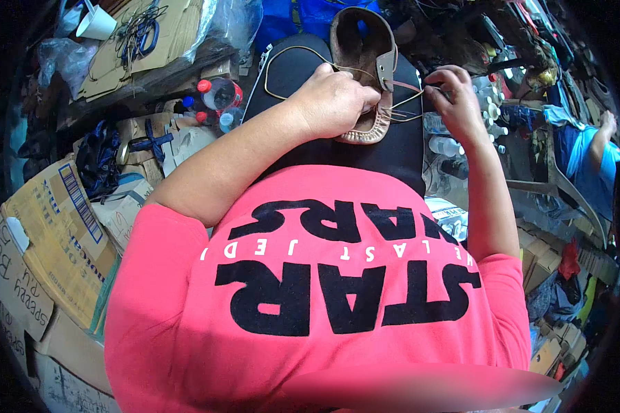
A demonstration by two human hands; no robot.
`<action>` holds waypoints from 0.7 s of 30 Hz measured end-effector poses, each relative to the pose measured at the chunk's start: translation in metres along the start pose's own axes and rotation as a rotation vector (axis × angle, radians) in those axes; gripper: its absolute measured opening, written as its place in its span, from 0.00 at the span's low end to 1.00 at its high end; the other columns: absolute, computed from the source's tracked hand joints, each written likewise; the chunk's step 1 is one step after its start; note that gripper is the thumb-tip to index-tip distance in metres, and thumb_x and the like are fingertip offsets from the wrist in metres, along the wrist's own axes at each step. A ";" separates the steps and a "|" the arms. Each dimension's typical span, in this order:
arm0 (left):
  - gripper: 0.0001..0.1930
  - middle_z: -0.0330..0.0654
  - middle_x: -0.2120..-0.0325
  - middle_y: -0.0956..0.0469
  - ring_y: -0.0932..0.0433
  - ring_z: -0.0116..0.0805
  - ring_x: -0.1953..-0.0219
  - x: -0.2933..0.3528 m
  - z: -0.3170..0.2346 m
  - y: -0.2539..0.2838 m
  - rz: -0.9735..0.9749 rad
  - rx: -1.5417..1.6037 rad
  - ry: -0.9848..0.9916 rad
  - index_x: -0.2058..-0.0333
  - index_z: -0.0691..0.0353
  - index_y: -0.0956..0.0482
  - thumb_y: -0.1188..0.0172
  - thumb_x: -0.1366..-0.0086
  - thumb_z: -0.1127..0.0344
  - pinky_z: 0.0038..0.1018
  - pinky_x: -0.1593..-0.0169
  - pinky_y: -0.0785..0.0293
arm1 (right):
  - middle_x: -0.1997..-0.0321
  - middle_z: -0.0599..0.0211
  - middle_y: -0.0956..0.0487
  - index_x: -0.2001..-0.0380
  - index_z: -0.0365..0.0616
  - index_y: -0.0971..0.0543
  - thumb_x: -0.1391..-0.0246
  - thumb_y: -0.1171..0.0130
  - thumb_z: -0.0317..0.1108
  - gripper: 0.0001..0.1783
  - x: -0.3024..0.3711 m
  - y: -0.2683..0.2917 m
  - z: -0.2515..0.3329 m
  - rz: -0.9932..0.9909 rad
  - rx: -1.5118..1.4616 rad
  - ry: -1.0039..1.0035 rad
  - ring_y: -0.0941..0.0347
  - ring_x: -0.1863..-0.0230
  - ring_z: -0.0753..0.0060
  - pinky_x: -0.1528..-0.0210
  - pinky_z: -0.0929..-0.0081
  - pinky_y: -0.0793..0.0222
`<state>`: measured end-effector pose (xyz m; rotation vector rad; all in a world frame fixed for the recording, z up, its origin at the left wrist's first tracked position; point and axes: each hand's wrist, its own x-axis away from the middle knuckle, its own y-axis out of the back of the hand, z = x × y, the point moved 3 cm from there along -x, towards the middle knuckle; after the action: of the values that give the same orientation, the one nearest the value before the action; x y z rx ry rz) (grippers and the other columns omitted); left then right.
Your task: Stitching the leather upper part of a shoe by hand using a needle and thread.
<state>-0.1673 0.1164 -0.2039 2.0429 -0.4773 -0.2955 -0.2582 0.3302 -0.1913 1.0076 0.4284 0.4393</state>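
Note:
A tan leather moccasin-style shoe (369,132) lies on my dark-clothed lap, its gathered, stitched toe toward me and its opening away. My left hand (337,100) is closed over the toe end, gripping the shoe; its fingertips are partly hidden. A thin yellowish thread (282,51) loops out to the left of this hand, and more strands stretch right from the shoe. On that side my right hand (456,103) is raised off the shoe, thumb and fingers pinched on the thread. A flap with eyelets (384,67) and a narrow pinkish lace (405,85) show on the shoe's right side.
Plastic bottles (220,94) with coloured caps crowd the left, and clear bottles (446,146) the right. Cardboard boxes (58,234) fill the lower left. Flat cardboard (117,58) lies at upper left near a white cup (96,24). Another person's arm (603,134) appears far right.

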 end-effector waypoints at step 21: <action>0.07 0.37 0.74 0.25 0.28 0.38 0.67 0.093 0.042 0.039 -0.234 -0.324 0.052 0.67 0.55 0.24 0.46 0.46 0.72 0.36 0.59 0.37 | 0.76 0.68 0.23 0.72 0.46 0.26 0.51 0.43 0.30 0.03 0.032 0.014 -0.010 0.378 0.378 0.135 0.26 0.67 0.64 0.58 0.69 0.36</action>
<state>-0.1094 0.0248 -0.1913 1.7830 -0.1443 -0.4304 -0.2389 0.3607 -0.1881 1.4405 0.4521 0.7888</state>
